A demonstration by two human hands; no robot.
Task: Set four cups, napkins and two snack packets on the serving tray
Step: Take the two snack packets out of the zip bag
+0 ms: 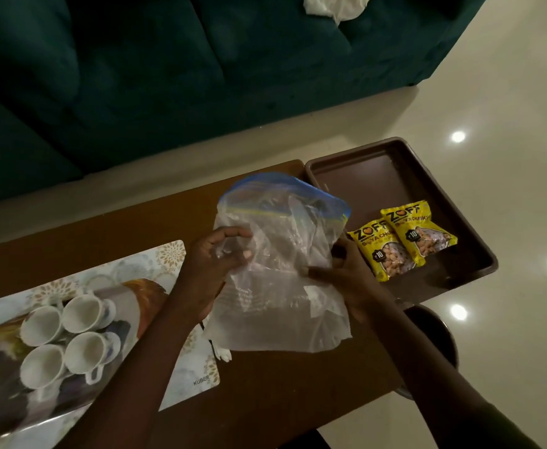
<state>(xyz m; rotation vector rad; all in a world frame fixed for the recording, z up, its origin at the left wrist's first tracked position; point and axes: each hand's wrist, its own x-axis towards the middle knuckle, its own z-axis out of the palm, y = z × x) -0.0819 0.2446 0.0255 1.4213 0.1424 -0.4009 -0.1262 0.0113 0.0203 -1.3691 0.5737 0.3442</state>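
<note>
At frame centre, the left hand (215, 259) and right hand (346, 270) both pinch a clear zip bag (281, 270). Two snack packets (401, 238) lie in the serving tray (362, 176), right; four cups (68, 338) wait lower left. Next, probably napkins out of the bag.

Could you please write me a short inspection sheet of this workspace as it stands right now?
Surface: brown wooden table, with a patterned placemat at its left.
Job's things: two yellow snack packets lie overlapping in the brown serving tray; four white cups stand grouped on the placemat, not yet on the tray; napkins cannot be made out.
Clutter: a clear zip bag with a blue seal.
Hands: the left hand and the right hand both grip the zip bag above the table.
Cables: nothing seen.
Surroundings: dark green sofa with a white cloth on it; glossy pale floor.
</note>
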